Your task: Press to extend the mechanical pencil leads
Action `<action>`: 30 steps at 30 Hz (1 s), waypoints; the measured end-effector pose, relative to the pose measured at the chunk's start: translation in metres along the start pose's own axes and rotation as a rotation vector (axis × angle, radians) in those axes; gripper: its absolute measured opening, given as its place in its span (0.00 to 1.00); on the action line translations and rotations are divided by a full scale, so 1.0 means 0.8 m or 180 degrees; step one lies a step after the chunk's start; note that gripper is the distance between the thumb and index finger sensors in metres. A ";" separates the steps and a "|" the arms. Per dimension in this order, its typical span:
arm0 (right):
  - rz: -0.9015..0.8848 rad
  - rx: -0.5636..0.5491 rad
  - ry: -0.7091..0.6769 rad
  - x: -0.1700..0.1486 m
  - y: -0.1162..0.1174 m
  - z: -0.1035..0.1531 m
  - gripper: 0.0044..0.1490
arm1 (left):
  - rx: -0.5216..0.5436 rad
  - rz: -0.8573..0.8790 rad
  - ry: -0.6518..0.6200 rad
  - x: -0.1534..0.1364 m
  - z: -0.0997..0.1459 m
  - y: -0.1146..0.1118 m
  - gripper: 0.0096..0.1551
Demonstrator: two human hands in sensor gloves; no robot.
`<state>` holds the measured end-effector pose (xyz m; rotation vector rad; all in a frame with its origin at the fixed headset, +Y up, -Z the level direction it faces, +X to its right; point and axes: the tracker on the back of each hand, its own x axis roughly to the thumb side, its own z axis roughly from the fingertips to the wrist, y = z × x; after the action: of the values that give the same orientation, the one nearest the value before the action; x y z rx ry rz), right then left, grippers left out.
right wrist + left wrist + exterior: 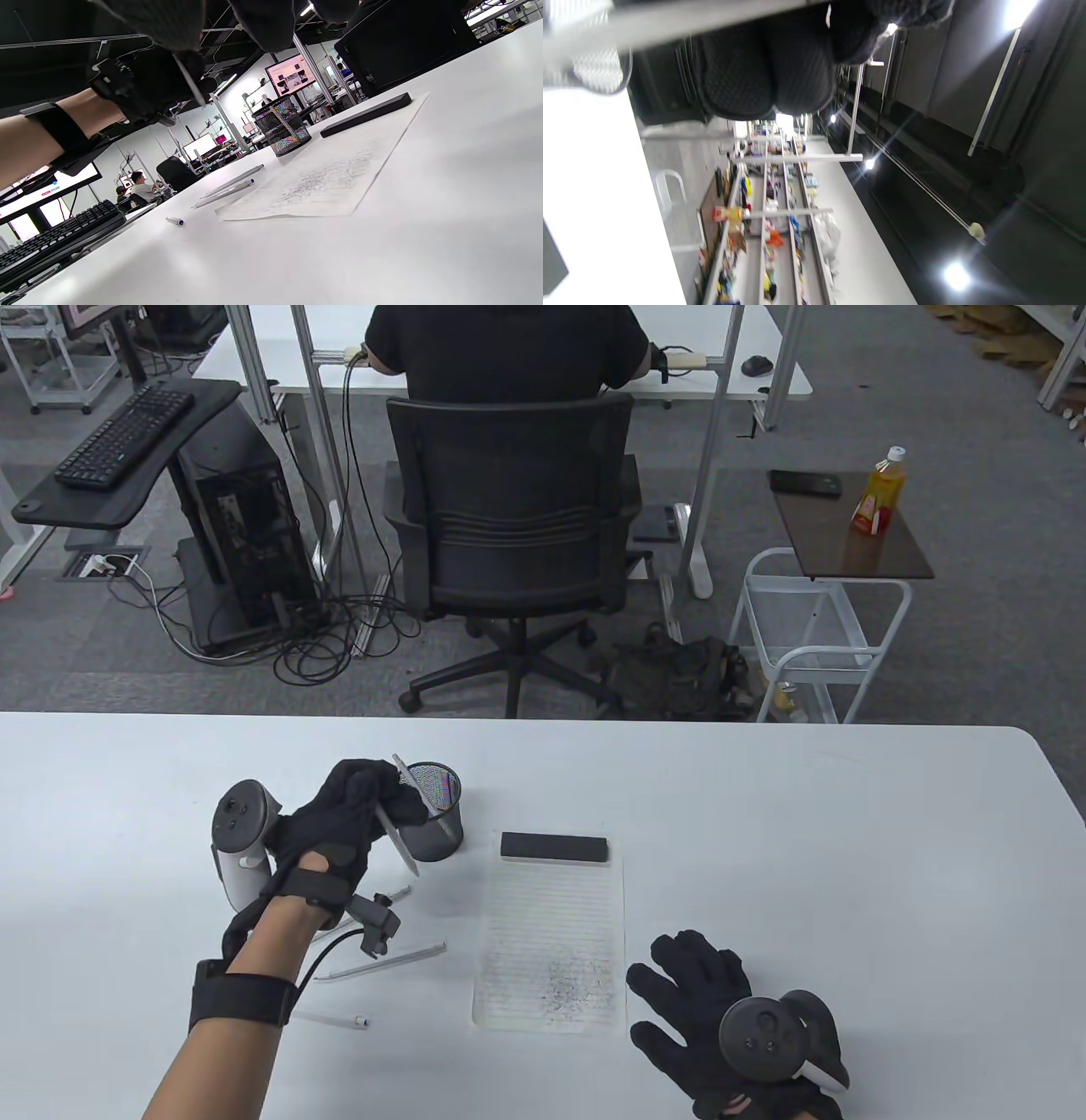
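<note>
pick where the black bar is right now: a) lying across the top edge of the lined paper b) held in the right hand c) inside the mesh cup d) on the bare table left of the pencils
a: the black bar lies flat across the far edge of the lined paper, just right of the mesh cup, while the right hand rests on the table holding nothing.
</note>
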<state>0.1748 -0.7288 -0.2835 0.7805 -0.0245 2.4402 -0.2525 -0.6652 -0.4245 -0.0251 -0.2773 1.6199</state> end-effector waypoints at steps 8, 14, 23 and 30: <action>0.0006 -0.0008 0.0006 0.000 0.000 0.000 0.42 | -0.0089 0.0826 -0.0240 -0.036 0.023 -0.019 0.35; 0.0016 -0.0023 0.0001 0.000 0.000 0.000 0.42 | 0.0094 0.1282 -0.0335 -0.060 0.033 -0.030 0.36; 0.0013 -0.0019 0.0005 0.000 0.000 0.001 0.42 | 0.0057 0.1655 -0.0556 -0.073 0.036 -0.044 0.37; 0.0015 -0.0002 0.0008 0.000 0.001 0.000 0.42 | 0.0126 0.1750 -0.0591 -0.079 0.040 -0.047 0.34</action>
<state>0.1749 -0.7294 -0.2835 0.7779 -0.0260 2.4455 -0.2171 -0.7314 -0.3960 0.0868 -0.4053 2.1789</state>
